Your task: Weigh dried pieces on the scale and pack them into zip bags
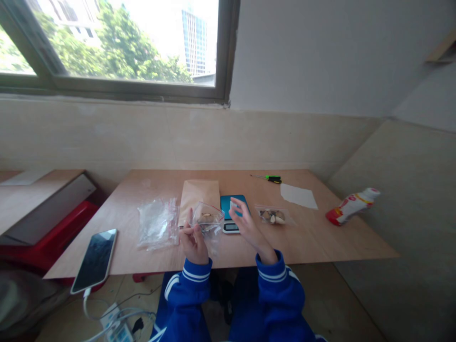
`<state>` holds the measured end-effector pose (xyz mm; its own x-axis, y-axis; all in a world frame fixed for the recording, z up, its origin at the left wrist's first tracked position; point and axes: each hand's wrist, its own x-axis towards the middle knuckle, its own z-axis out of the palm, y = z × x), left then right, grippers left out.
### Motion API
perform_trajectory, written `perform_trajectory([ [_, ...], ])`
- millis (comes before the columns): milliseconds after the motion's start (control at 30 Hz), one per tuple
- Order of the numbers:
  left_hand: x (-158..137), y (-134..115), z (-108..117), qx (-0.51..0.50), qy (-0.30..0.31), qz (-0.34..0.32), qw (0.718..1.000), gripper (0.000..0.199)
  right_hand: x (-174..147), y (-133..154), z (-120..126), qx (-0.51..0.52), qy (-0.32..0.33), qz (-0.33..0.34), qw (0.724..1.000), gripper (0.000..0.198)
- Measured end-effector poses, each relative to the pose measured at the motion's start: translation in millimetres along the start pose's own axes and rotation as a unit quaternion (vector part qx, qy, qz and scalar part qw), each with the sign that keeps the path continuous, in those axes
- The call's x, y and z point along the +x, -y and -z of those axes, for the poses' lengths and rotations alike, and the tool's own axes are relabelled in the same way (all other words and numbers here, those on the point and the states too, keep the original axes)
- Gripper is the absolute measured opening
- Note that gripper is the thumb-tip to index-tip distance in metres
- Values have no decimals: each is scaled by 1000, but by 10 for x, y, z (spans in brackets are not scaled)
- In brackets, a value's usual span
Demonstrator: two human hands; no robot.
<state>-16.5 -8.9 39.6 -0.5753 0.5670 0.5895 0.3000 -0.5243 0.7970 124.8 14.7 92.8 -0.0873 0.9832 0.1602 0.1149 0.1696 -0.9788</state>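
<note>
My left hand [194, 243] is closed on the edge of a clear zip bag [215, 219], which stands partly open above the front of the table. Something small and brownish shows through the plastic, too unclear to name. To the right, my right hand [245, 222] is raised with its fingers apart, holding nothing. It hovers over a small digital scale [226, 205] with a blue top and a grey display, hiding part of it. Behind the bag lies a brown paper envelope [200, 191]. Right of the scale, a filled zip bag [272, 216] contains several pale and dark pieces.
A stack of clear plastic bags [157, 223] lies at left, with a charging phone [95, 259] at the table's left edge. Toward the back are a green-and-black screwdriver [269, 177] and a white paper [298, 196]. A red-and-white bottle [352, 206] is at right.
</note>
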Motion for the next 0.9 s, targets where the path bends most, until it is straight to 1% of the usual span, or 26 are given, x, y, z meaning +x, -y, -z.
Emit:
perform_trajectory([
  [67,-28,-20,-28,0,10,3,1000,21,-145,-146,-127,46,-3,-55,997,70],
  [100,-54,-28,-45,-2,23,3,1000,20,-198,-191,-196,77,3,-67,995,74],
  [167,-124,-41,-76,-20,57,5,998,19,-251,-214,-309,126,4,-63,990,78],
  [200,-162,-48,-89,-40,77,9,996,21,-254,-198,-343,140,-2,-53,989,78],
  [267,-225,-65,-102,-95,115,23,989,30,-231,-140,-355,150,-19,-29,988,74],
  [300,-242,-77,-100,-122,130,30,984,34,-216,-111,-337,153,-21,-19,988,70],
  [367,-235,-111,-80,-153,149,40,976,38,-193,-71,-269,158,-15,-4,987,55],
  [433,-173,-156,-41,-153,155,37,975,33,-194,-61,-186,145,-18,7,989,37],
  [467,-125,-178,-18,-146,151,30,977,29,-203,-63,-145,129,-26,14,991,32],
  [533,-15,-209,27,-117,132,13,984,23,-232,-68,-72,89,-46,32,994,27],
  [567,39,-213,47,-93,117,8,989,28,-250,-65,-42,74,-51,41,995,27],
  [633,130,-194,78,-44,98,23,994,39,-284,-48,6,52,-61,58,995,27],
  [667,163,-174,89,-30,106,45,993,40,-298,-35,23,40,-69,64,995,28],
  [767,208,-111,114,-44,171,123,977,28,-328,-3,61,-3,-96,69,993,34],
  [800,213,-100,124,-56,185,142,971,28,-333,-1,72,-19,-106,68,992,37],
  [900,232,-114,159,-70,180,173,966,29,-347,-23,111,-68,-137,59,986,49],
])
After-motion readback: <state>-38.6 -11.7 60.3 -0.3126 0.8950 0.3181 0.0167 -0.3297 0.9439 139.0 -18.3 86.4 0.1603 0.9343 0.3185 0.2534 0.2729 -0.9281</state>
